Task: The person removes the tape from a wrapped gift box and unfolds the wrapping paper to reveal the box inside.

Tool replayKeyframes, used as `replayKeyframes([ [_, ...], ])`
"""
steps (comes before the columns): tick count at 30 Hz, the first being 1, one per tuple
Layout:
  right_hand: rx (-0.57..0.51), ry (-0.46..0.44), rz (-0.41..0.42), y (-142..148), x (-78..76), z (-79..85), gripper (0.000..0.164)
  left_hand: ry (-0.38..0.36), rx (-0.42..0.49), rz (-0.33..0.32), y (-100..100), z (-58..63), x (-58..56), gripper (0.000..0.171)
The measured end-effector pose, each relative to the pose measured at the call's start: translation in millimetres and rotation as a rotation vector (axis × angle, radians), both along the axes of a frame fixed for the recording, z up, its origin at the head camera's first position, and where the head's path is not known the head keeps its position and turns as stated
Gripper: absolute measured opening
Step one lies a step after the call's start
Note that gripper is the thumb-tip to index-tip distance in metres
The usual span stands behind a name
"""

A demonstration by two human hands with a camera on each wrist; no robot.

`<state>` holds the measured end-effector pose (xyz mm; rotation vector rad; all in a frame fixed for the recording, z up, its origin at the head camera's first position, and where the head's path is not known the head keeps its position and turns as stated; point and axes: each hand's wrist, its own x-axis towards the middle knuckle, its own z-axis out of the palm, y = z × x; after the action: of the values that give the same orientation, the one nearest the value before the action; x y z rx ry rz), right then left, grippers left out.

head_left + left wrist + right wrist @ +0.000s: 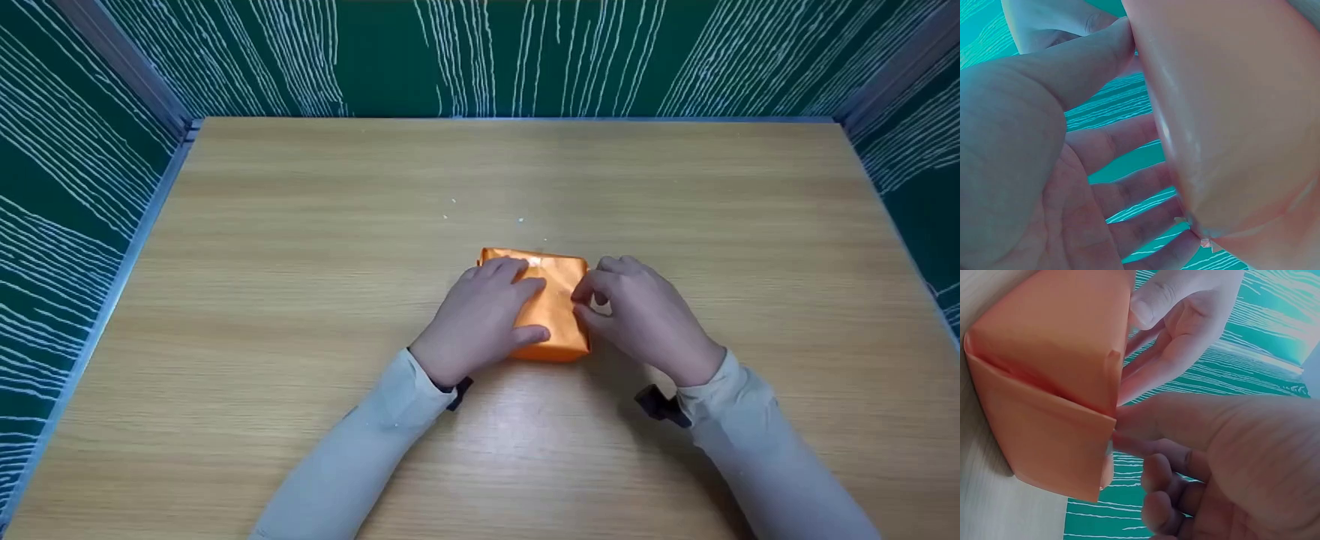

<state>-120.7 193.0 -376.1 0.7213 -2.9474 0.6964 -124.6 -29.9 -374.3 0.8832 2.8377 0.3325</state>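
An orange paper-wrapped box [559, 304] lies on the wooden table, low and roughly square from above. Across its top left rests my left hand [476, 319], fingers spread. In the left wrist view that thumb touches the edge of the orange box [1241, 112], and the fingers reach along its top. My right hand [645, 315] is at the box's right side, thumb and forefinger pinching the upper edge of the wrapping. From the right wrist view, a folded orange paper flap [1044, 424] covers this end, with a gap along its fold.
The wooden table [300, 225] extends around the box. Tiny white scraps [521, 220] lie just behind it. Green panels with white streaks [390, 60] border the back and both sides, and a blue strip [112, 277] runs along the left edge.
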Motion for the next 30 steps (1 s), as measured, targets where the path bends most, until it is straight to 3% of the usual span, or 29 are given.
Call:
replayKeyframes([
  [13, -0.048, -0.139, -0.037, 1.3, -4.3, -0.2, 0.008, 0.002, -0.004, 0.001, 0.6, 0.2, -0.2, 0.064],
  [23, 0.002, -0.029, 0.016, -0.2, -3.1, -1.7, 0.010, -0.029, -0.011, 0.009, 0.7, 0.7, -0.2, 0.066],
  [30, -0.009, -0.004, 0.035, -0.4, -3.4, -3.3, 0.006, 0.011, 0.001, -0.003, -0.1, 0.4, 0.7, 0.063],
])
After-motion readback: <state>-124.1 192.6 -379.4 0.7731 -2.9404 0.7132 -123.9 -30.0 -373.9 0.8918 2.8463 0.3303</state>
